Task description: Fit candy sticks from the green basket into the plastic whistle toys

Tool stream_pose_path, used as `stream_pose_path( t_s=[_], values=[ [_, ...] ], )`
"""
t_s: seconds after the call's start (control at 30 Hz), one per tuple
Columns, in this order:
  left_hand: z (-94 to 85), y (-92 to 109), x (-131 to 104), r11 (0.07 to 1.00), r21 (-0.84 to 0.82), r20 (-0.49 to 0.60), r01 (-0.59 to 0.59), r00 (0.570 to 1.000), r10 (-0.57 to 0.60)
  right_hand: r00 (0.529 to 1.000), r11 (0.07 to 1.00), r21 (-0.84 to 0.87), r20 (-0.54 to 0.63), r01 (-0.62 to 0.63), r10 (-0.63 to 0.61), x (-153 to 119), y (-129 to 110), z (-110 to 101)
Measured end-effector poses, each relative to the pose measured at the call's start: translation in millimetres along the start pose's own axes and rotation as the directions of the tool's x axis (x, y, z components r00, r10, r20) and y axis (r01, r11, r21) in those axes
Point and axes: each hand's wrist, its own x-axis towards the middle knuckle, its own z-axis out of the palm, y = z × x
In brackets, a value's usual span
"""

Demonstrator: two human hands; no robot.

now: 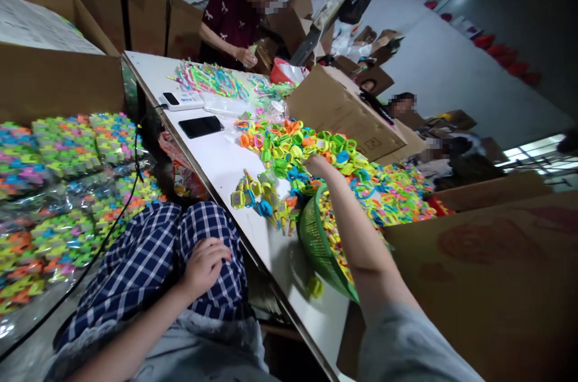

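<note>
My right hand [318, 166] reaches across the table into a heap of bright plastic toys shaped like small watches [289, 147], in green, yellow, orange and blue. Its fingertips are lost among the pieces, so their grip is hidden. Below that forearm, a green mesh basket [311, 228] full of small, mostly yellow and red pieces stands tilted at the table's edge. On my checked trousers, over the knee, lies my left hand [206, 264], fingers loosely bent and nothing visible in them. Nearer the heap's front are several separate toy watches [264, 207].
The white table [235, 156] bears a black phone [201, 126], a white device [183, 101] and colourful strips [212, 79]. A cardboard box [343, 108] stands behind the heap. Bagged coloured pieces [65, 144] lie at left, near a black cable [115, 231]. Another person [230, 14] works across the table.
</note>
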Motion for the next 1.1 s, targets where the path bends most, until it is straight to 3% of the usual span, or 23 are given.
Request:
stream_pose_path(
  t_s=[0.07, 0.13, 0.2, 0.27, 0.33, 0.43, 0.53, 0.63, 0.73, 0.87, 1.1],
  values=[
    [-0.9, 19, 15, 0.947, -0.212, -0.014, 0.241, 0.968, -0.250, 0.994, 0.994, -0.017, 0.009, 0.107, -0.107, -21, -17, -3],
    [-4.1, 43, 33, 0.780, -0.479, 0.030, 0.403, 0.895, -0.445, 0.940, 0.940, -0.036, -0.023, 0.339, -0.340, -56, -47, -1],
    [-10.2, 67, 52, 0.538, -0.711, 0.143, 0.452, 0.843, -0.519, 0.854, 0.859, -0.047, -0.098, 0.510, -0.512, -100, -86, 4],
    [-18.7, 86, 67, 0.324, -0.828, 0.222, 0.457, 0.799, -0.559, 0.801, 0.809, -0.076, -0.113, 0.583, -0.588, -139, -125, 11],
    [-28.7, 99, 76, 0.226, -0.896, 0.183, 0.383, 0.782, -0.596, 0.783, 0.792, -0.070, -0.120, 0.606, -0.610, -167, -156, 19],
    [-44.3, 110, 77, 0.259, -0.926, 0.043, 0.274, 0.760, -0.649, 0.773, 0.771, 0.077, -0.131, 0.632, -0.620, -186, -179, 30],
    [-58.2, 112, 67, 0.381, -0.882, -0.044, 0.277, 0.757, -0.652, 0.766, 0.653, 0.407, -0.255, 0.639, -0.590, -192, -180, 38],
    [-69.7, 109, 54, 0.501, -0.790, -0.022, 0.353, 0.800, -0.600, 0.846, 0.450, 0.729, -0.350, 0.516, -0.403, -197, -172, 46],
    [-78.3, 105, 45, 0.570, -0.681, 0.127, 0.460, 0.840, -0.527, 0.936, 0.220, 0.928, -0.244, 0.301, -0.254, -202, -165, 53],
    [-82.2, 108, 42, 0.624, -0.581, 0.241, 0.522, 0.843, -0.481, 0.966, -0.001, 0.993, -0.113, 0.116, -0.231, -210, -157, 61],
    [-76.8, 126, 47, 0.571, -0.609, 0.277, 0.550, 0.823, -0.497, 0.976, -0.140, 0.989, -0.065, 0.036, -0.207, -221, -145, 70]
  ],
)
